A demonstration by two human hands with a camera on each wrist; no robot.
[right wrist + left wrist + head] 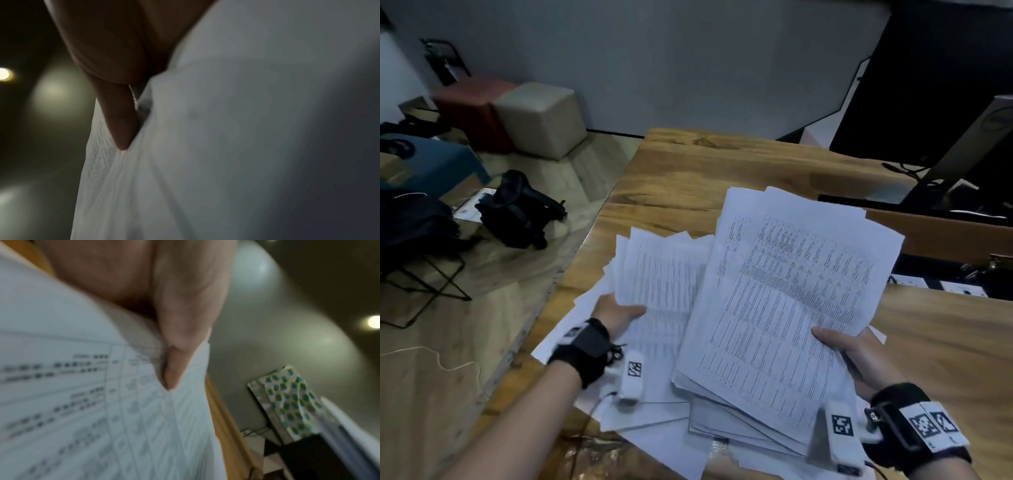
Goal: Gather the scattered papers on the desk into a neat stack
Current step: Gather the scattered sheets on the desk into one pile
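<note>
The left hand (619,313) is gripping a small sheaf (661,270) of printed sheets by its near edge, thumb on top, fingers hidden beneath. More loose papers (654,414) are lying fanned on the tabletop (688,164) under both hands. The right hand (859,356) is gripping a thicker stack (791,291), thumb pressing on its top sheet, and holding it tilted above the tabletop.

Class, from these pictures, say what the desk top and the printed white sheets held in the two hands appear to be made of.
Desk top: apparently wood or wood-look laminate, smooth, slightly glossy; brown grain and knots show.
Printed white sheets: thin matte paper; they bend, and the right hand and left hand hold them.
</note>
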